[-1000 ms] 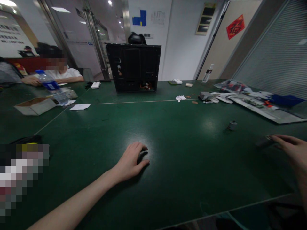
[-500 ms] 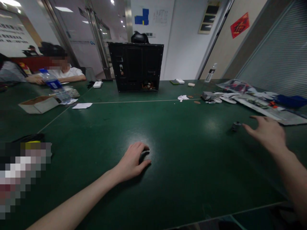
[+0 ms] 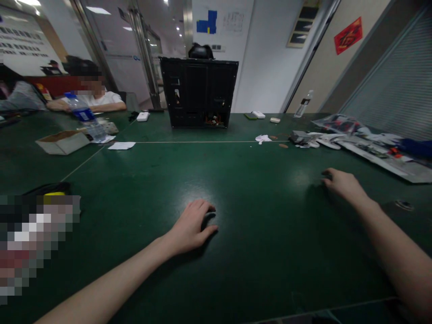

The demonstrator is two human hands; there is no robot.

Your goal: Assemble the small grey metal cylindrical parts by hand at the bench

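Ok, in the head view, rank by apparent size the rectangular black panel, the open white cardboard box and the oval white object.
Largest: rectangular black panel
Next: open white cardboard box
Smallest: oval white object

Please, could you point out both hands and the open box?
Left hand (image 3: 191, 227), head view: back of the hand.
Right hand (image 3: 346, 184), head view: back of the hand.
Open box (image 3: 73, 145), head view: outer wall.

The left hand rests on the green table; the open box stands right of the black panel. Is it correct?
The side is wrong: in the head view, the open box stands left of the black panel; the left hand does rest on the green table.
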